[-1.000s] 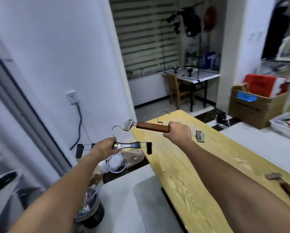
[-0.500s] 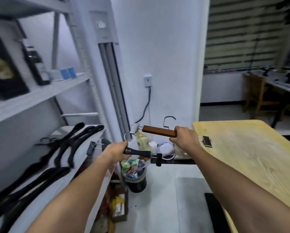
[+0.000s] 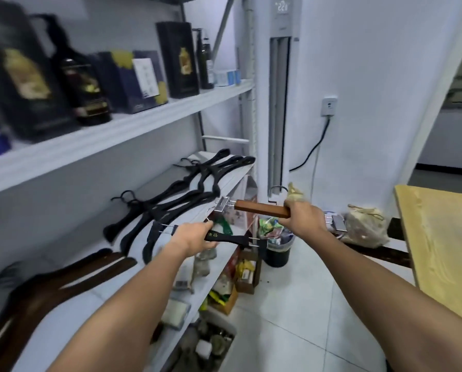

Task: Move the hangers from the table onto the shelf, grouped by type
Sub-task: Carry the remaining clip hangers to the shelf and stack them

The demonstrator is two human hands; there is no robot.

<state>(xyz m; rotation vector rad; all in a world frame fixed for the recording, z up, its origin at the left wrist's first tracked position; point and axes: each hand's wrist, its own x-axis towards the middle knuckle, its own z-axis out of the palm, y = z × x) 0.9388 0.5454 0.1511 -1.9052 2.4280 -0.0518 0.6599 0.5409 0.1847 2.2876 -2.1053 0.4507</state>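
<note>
Left hand (image 3: pixel 195 237) grips black hanger (image 3: pixel 230 238); right hand (image 3: pixel 302 218) grips wooden hanger (image 3: pixel 262 209) (metal clips)

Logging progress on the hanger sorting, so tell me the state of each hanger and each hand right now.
black clip hanger: in the air, gripped by the left hand, not yet on the shelf.
wooden clip hanger: in the air, gripped by the right hand.
black hangers: lying flat together on the shelf.
brown hangers: lying flat on the same shelf, nearer the camera.
</note>
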